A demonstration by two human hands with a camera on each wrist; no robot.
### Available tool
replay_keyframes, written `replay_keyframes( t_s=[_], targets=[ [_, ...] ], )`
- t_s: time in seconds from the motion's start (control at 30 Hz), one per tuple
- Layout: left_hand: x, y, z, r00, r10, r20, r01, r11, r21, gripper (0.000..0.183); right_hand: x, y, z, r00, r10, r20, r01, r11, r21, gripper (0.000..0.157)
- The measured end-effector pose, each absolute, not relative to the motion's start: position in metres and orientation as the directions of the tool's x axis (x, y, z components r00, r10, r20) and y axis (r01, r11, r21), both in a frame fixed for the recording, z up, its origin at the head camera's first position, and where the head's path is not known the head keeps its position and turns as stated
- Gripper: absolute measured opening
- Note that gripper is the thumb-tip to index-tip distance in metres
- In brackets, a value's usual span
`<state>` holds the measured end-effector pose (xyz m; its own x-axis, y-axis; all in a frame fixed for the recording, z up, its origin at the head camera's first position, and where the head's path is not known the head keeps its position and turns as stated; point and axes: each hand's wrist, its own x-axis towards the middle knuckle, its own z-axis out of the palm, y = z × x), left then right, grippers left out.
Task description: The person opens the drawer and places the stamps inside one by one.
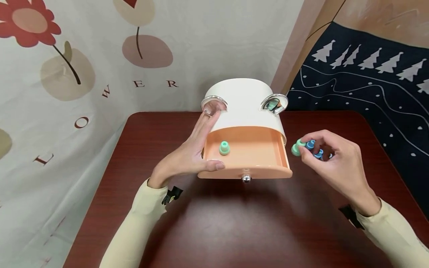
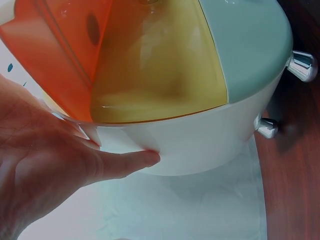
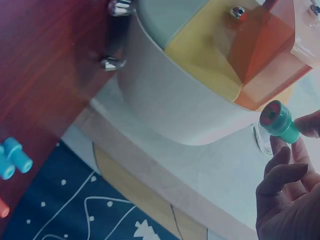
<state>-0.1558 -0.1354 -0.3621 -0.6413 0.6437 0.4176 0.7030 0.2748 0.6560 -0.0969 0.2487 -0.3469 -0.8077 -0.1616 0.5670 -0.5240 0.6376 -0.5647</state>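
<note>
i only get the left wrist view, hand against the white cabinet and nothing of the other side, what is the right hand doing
Observer: The right hand pinches a small green piece, to the right of the orange drawer in the head view.

Operator: ok and is anything inside that drawer, i only see the outside of it

Observer: Yes, the head view shows a second green piece inside, toward the drawer's left side.

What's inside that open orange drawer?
In the drawer, one small green piece stands toward the left. The drawer's back is hidden by the white cabinet; anything there can't be seen.
</note>
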Motion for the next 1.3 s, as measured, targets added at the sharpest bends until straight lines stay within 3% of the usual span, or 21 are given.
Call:
replay_keyframes(
  t_s=[0.23,0.47,0.87,1.3],
  targets=[
    [-0.158,-0.134,-0.360,-0.598,0.645,0.476,0.750,0.241,0.617,0.122,-0.103,0.230,-0.337,-0.803,-0.184,0.567,-0.551,0.592,-0.588,0.029],
    [-0.157,-0.132,-0.358,-0.636,0.643,0.426,0.707,0.264,0.656,0.125,-0.106,0.213,-0.324,-0.798,-0.202,0.568,-0.569,0.564,-0.598,0.031],
    [-0.158,-0.128,-0.361,-0.655,0.643,0.397,0.684,0.280,0.674,0.128,-0.125,0.199,-0.321,-0.805,-0.372,0.461,-0.593,0.526,-0.610,0.029],
    [-0.152,-0.138,-0.359,-0.670,0.632,0.389,0.674,0.299,0.676,0.126,-0.141,0.170,-0.327,-0.710,-0.570,0.414,-0.695,0.475,-0.540,0.025]
  ],
)
